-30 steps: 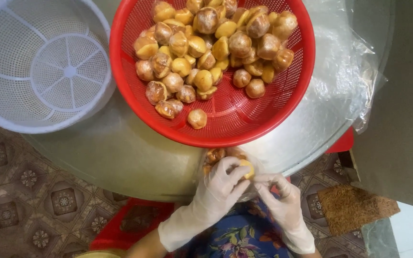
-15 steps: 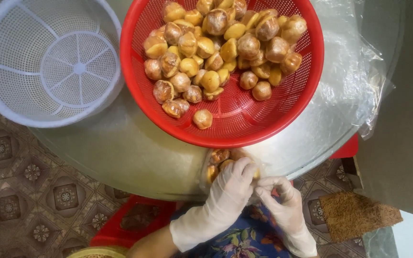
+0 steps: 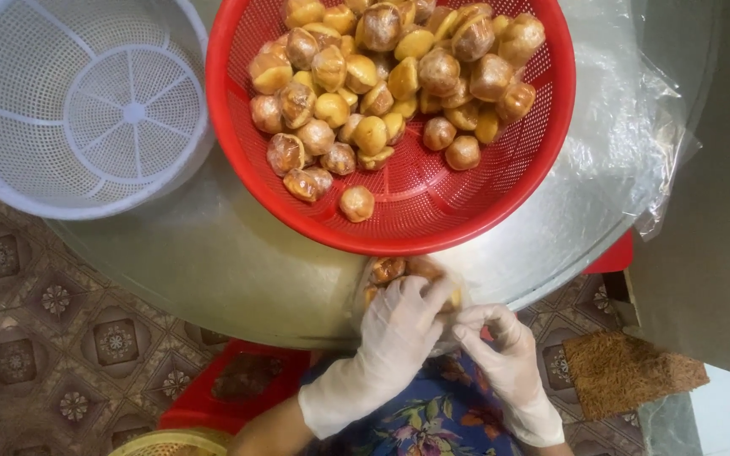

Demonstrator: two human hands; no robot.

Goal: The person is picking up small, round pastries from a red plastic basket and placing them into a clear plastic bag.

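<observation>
Both my hands wear thin white gloves at the near edge of a round metal tray [image 3: 213, 270]. My left hand [image 3: 394, 325] is closed over a clear plastic bag of small brown-yellow cakes [image 3: 390, 272], pressing it from above. My right hand [image 3: 500, 338] pinches the bag's edge on the right side. Beyond the hands stands a red mesh basket [image 3: 466, 203] heaped with several round golden-brown cakes [image 3: 373, 93], some in clear wrap.
An empty white mesh basket [image 3: 78, 101] sits at the tray's left. Clear plastic sheet [image 3: 627, 127] lies over the tray's right part. Patterned floor tiles [image 3: 52, 338], a red stool [image 3: 230, 380] and a brown fibre mat [image 3: 627, 371] lie below.
The view has shifted slightly, with the baskets moving a little right and up in frame. My left hand has closed further over the bag of cakes, and my right hand has moved in to its edge.
</observation>
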